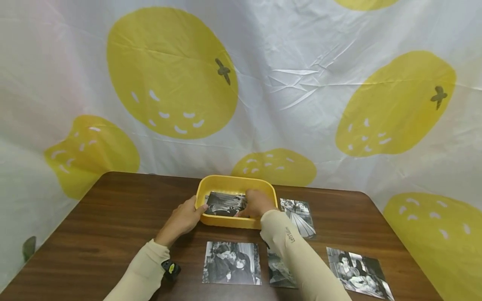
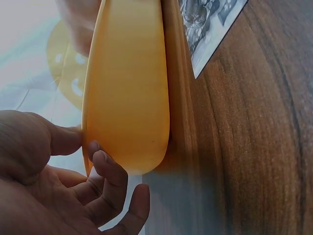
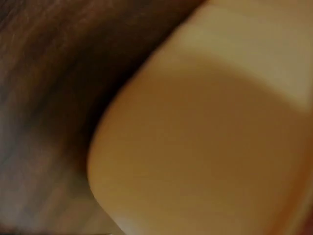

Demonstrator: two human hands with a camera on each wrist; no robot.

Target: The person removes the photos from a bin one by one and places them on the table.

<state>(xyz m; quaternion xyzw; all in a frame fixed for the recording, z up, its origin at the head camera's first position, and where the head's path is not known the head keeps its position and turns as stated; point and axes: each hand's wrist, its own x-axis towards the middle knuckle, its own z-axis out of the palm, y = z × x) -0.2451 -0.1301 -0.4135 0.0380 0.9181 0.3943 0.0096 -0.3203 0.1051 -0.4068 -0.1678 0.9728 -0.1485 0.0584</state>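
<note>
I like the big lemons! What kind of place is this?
Probably a makeshift recording corner, not a lived-in room: a lemon-print sheet hangs behind a wooden table holding a yellow tray and black-and-white photos.

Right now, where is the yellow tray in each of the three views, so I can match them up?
Head: the yellow tray sits mid-table, with the left hand at its left rim and the right hand inside it.
Left wrist: the yellow tray stands tall at centre-left, just past the fingertips.
Right wrist: the yellow tray fills the right side, blurred.
Shared landmark: the brown wooden table.
</note>
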